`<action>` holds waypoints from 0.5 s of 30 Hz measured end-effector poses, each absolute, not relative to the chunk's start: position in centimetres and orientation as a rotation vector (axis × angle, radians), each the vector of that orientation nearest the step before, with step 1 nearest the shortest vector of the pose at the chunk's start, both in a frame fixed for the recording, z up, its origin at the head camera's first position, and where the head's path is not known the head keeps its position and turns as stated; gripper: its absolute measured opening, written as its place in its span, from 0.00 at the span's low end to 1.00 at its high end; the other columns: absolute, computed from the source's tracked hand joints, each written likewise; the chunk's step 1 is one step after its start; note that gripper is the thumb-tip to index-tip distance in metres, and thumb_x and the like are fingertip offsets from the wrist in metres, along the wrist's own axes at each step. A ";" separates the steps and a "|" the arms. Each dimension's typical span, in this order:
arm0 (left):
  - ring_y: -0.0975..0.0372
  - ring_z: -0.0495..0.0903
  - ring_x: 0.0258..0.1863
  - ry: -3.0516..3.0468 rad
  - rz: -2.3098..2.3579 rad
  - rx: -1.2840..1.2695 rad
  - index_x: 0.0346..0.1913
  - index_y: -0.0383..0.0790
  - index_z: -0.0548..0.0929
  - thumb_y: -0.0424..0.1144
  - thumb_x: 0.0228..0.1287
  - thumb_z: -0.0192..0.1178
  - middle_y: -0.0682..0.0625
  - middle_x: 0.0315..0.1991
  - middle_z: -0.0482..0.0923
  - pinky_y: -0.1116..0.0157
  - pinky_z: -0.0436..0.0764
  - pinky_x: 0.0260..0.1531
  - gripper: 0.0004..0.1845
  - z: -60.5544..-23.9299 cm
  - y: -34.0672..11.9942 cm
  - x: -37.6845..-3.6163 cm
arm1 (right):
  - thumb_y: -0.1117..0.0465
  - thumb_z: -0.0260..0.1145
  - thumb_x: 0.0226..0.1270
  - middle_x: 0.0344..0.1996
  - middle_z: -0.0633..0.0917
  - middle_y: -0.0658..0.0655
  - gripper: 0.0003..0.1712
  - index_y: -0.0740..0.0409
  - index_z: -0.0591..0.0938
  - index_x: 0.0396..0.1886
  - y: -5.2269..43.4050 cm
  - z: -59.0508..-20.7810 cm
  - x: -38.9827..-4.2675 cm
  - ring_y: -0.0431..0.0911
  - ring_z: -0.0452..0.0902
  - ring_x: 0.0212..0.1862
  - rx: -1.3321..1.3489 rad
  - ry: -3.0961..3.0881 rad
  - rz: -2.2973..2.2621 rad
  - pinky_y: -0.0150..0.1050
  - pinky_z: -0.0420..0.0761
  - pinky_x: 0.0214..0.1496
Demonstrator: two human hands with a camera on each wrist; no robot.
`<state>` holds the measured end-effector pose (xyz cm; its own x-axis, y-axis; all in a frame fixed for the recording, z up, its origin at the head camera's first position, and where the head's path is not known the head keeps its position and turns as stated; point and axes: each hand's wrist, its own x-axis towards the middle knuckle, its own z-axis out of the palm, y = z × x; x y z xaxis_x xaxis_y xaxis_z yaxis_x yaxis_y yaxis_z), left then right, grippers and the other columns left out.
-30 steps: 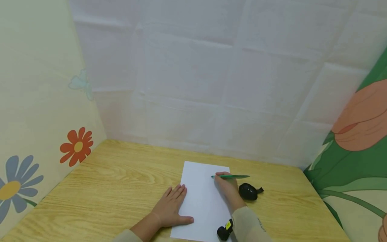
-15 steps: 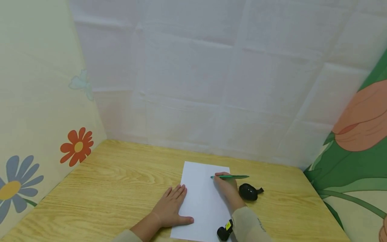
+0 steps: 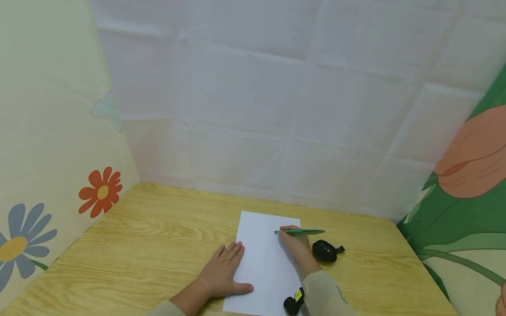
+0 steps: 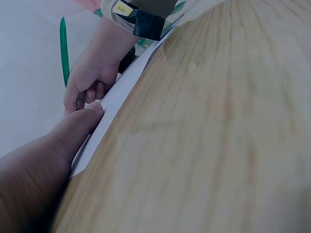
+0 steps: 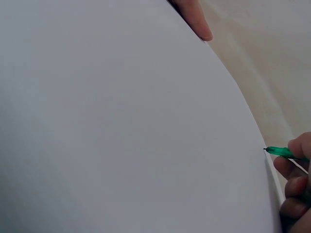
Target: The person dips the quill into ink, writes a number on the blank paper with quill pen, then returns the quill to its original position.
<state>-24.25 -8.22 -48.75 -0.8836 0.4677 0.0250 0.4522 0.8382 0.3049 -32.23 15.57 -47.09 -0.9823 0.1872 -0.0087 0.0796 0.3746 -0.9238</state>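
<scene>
A sheet of white paper (image 3: 264, 263) lies on the wooden table. My left hand (image 3: 224, 272) rests flat over the paper's left edge, thumb stretched onto the sheet and fingers straight. In the left wrist view that thumb (image 4: 80, 126) presses near the paper's border. Near the top of the sheet, my right hand (image 3: 295, 243) pinches a green pen (image 3: 306, 231), which slants with its back end to the right. The right wrist view shows the pen's dark tip right at the paper, with the other fingers (image 5: 295, 187) curled beneath. No marks show on the sheet.
A glossy black rounded object (image 3: 325, 251) with a short tab sits just right of my right hand. A black wrist camera (image 3: 292, 306) with a yellow label is on the right wrist, over the paper's lower corner. A white sheet backdrop (image 3: 245, 109) stands behind the table (image 3: 158, 237).
The pen and the right fingertips have crept slightly to the left across the paper. My left hand and the sheet have stayed where they were.
</scene>
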 end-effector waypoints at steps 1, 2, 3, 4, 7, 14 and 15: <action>0.50 0.50 0.78 2.964 0.475 0.743 0.75 0.34 0.57 0.80 0.51 0.51 0.42 0.78 0.52 0.46 0.48 0.76 0.61 -48.8 -8.2 -24.2 | 0.61 0.69 0.60 0.40 0.88 0.58 0.10 0.62 0.87 0.39 15.6 -47.1 -32.3 0.49 0.81 0.45 -0.240 -2.523 1.686 0.34 0.78 0.43; 0.50 0.50 0.78 2.964 0.478 0.743 0.75 0.34 0.57 0.80 0.51 0.51 0.42 0.78 0.52 0.46 0.48 0.76 0.61 -48.8 -8.2 -24.3 | 0.61 0.69 0.60 0.39 0.88 0.58 0.10 0.62 0.87 0.39 15.6 -47.1 -32.3 0.48 0.81 0.45 -0.235 -2.523 1.687 0.33 0.78 0.42; 0.50 0.50 0.78 2.963 0.481 0.744 0.75 0.34 0.57 0.80 0.51 0.51 0.42 0.78 0.53 0.46 0.48 0.76 0.61 -48.8 -8.2 -24.3 | 0.61 0.69 0.60 0.39 0.88 0.57 0.10 0.62 0.87 0.39 15.6 -47.2 -32.3 0.48 0.81 0.44 -0.227 -2.522 1.686 0.33 0.78 0.42; 0.50 0.51 0.78 2.964 0.487 0.747 0.75 0.34 0.57 0.80 0.51 0.51 0.42 0.78 0.53 0.45 0.49 0.76 0.62 -48.8 -8.3 -24.2 | 0.61 0.69 0.60 0.39 0.88 0.57 0.10 0.63 0.87 0.39 15.6 -47.2 -32.3 0.47 0.81 0.44 -0.219 -2.520 1.687 0.33 0.78 0.41; 0.49 0.51 0.78 2.964 0.500 0.749 0.75 0.33 0.58 0.80 0.51 0.51 0.42 0.78 0.53 0.45 0.49 0.75 0.62 -48.8 -8.3 -24.2 | 0.62 0.69 0.59 0.38 0.88 0.57 0.10 0.63 0.87 0.39 15.6 -47.3 -32.4 0.46 0.80 0.43 -0.205 -2.514 1.694 0.31 0.77 0.41; 0.50 0.50 0.78 2.959 0.488 0.741 0.75 0.34 0.57 0.80 0.51 0.51 0.42 0.78 0.53 0.45 0.49 0.76 0.62 -48.7 -8.3 -24.2 | 0.61 0.69 0.59 0.38 0.88 0.57 0.11 0.63 0.87 0.38 15.6 -47.3 -32.4 0.43 0.79 0.41 -0.188 -2.517 1.696 0.30 0.76 0.40; 0.50 0.50 0.78 2.958 0.485 0.739 0.75 0.34 0.57 0.80 0.51 0.51 0.42 0.78 0.52 0.45 0.48 0.76 0.62 -48.6 -8.3 -24.2 | 0.62 0.69 0.59 0.38 0.88 0.57 0.11 0.64 0.87 0.38 15.6 -47.4 -32.4 0.43 0.79 0.41 -0.182 -2.514 1.700 0.30 0.76 0.40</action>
